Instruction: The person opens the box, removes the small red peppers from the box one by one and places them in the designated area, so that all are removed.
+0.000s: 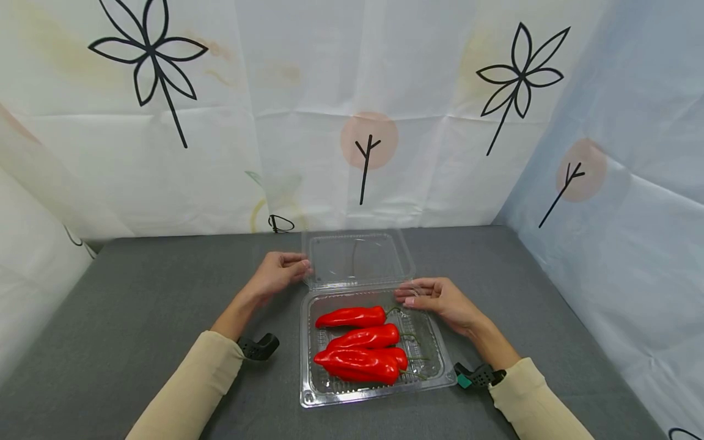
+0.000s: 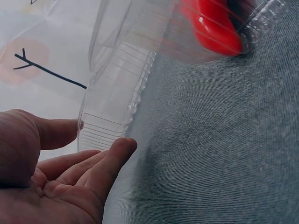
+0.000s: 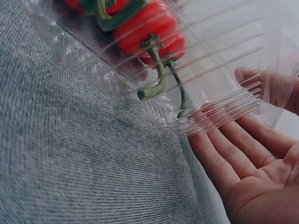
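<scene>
A clear plastic clamshell container [image 1: 308, 391] lies with its lid [image 1: 357, 260] folded back toward the wall. Several long red peppers [image 1: 357, 316] lie in its base, their green stems [image 3: 156, 84] pointing right. My left hand [image 1: 279, 273] pinches the lid's left edge, thumb on one side and fingers on the other, as the left wrist view shows. At the back right corner of the base, my right hand [image 1: 440, 300] holds the wall, with the thumb at the rim and extended fingers [image 3: 224, 144] against the outside.
Grey cloth [image 1: 165, 293] covers the table. White fabric [image 1: 308, 140] printed with leaf drawings stands behind it, and more fabric [image 1: 632, 244] encloses the right side. Dark bands with camera mounts [image 1: 258, 347] sit on both wrists.
</scene>
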The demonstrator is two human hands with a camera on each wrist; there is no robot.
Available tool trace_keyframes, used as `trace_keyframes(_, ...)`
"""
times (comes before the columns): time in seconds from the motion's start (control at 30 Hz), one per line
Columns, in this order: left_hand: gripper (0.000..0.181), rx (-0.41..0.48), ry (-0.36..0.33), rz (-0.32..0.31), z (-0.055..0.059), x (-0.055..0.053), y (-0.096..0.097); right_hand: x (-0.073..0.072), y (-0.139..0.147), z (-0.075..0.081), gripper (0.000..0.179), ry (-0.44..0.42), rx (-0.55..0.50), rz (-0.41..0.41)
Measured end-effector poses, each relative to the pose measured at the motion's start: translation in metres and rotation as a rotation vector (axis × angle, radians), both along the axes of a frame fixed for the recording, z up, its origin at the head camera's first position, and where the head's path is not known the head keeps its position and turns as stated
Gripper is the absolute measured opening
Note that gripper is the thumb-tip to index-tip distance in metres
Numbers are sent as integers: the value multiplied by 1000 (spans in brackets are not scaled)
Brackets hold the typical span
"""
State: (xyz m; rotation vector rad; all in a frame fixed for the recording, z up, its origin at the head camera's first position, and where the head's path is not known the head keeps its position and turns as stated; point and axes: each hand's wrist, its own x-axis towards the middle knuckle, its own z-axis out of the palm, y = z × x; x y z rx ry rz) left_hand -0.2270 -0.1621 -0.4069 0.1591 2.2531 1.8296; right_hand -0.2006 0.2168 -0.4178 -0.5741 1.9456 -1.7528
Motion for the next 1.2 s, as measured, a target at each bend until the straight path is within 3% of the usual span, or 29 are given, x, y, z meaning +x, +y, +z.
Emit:
trace_keyframes(0.7,46,83,-66,37,-6,2,-1,1,0,0,45,-3,15,-22)
trace_keyframes(0.9,48,114,-51,64,-3,7,-8,0,-1,0,45,-5,13,-23)
trace_keyframes(1.07,50,38,2,79,6,19,-14,-1,0,-2,44,-5,7,-25)
trace_keyframes(1.2,51,-81,94,80,14,32,-18,-1,0,-3,44,4,-1,-25)
